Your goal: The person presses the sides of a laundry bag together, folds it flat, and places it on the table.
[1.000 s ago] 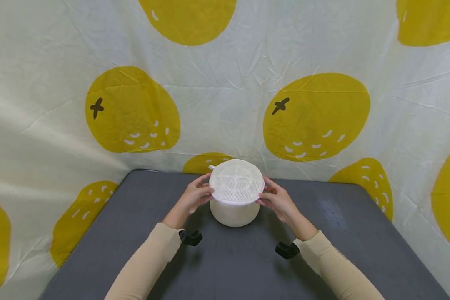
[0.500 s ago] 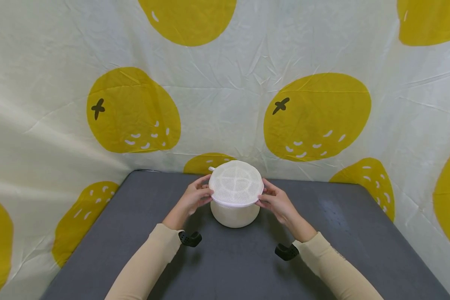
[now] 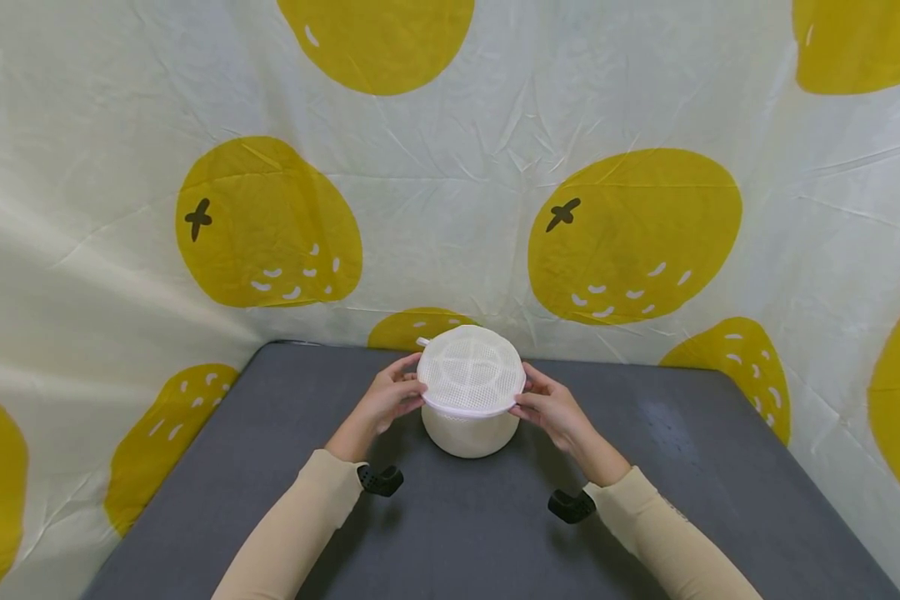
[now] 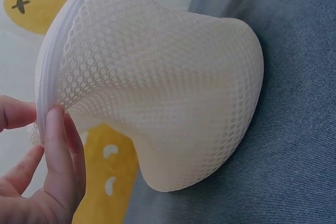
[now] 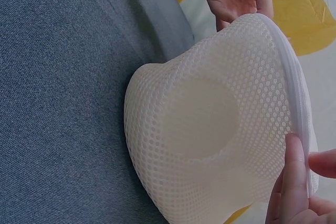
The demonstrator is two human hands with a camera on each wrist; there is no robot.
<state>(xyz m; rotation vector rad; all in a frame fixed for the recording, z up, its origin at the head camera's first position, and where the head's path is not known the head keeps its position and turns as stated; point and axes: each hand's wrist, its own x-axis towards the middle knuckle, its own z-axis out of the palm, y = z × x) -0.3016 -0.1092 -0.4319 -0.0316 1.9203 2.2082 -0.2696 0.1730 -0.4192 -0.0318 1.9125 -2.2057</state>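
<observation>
A white mesh laundry bag point(image 3: 471, 375), round like a drum, stands on the dark table with its flat top tilted toward the camera. A white zipper point(image 4: 47, 77) runs round its upper rim, and a small loop sticks out at the back left. My left hand point(image 3: 387, 393) pinches the rim on the left between thumb and fingers. On the right side, my right hand point(image 3: 558, 410) pinches the same rim. The mesh side wall point(image 5: 210, 119) sags inward below the rim in both wrist views. Through it shows a paler round shape inside the bag.
The dark grey table point(image 3: 465, 533) reaches back to a pale curtain point(image 3: 450, 225) printed with large yellow fruits. Black wrist cameras sit at the left cuff point(image 3: 381, 480) and right cuff point(image 3: 572, 506), low over the tabletop.
The bag's top has sunk slightly toward the table and tipped a little nearer, both hands keeping their pinch on the rim. The arms have barely moved.
</observation>
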